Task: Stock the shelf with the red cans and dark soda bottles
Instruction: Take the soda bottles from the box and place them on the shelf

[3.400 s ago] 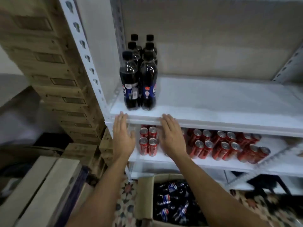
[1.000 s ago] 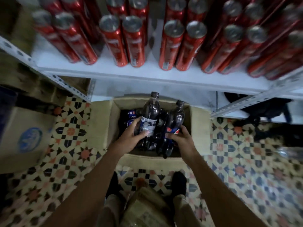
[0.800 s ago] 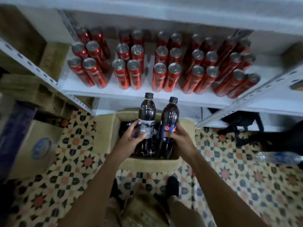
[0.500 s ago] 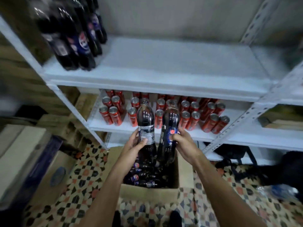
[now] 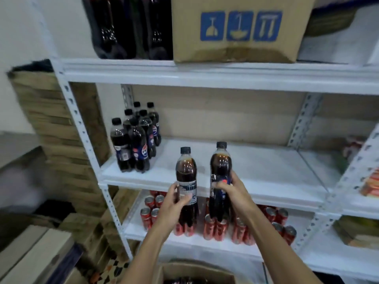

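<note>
The middle shelf (image 5: 266, 181) of the white rack serves as the landmark here. Just in front of its front edge, the left hand (image 5: 174, 208) is wrapped around the label of an upright dark soda bottle (image 5: 186, 175), thumb across the front of the label and fingers curled behind it. Beside it, the right hand (image 5: 231, 191) grips a second dark soda bottle (image 5: 220, 173) at its blue label, fingers curled round the body; this bottle also stands upright and sits slightly higher than the other. Both bottles are held in the air, their caps reaching above the shelf's board and their bases hanging below its front lip. At the far left end of that shelf stands a cluster of stocked soda bottles (image 5: 135, 138), in two close rows. On the level directly beneath the shelf, red cans (image 5: 215, 228) stand in rows, partly hidden behind the held bottles and forearms. Above the shelf, the next level carries large dark bottles (image 5: 127, 27) and a cardboard carton (image 5: 235, 29) with blue handling symbols. Below everything, at the bottom edge of view, an open cardboard box (image 5: 196, 273) shows.
</note>
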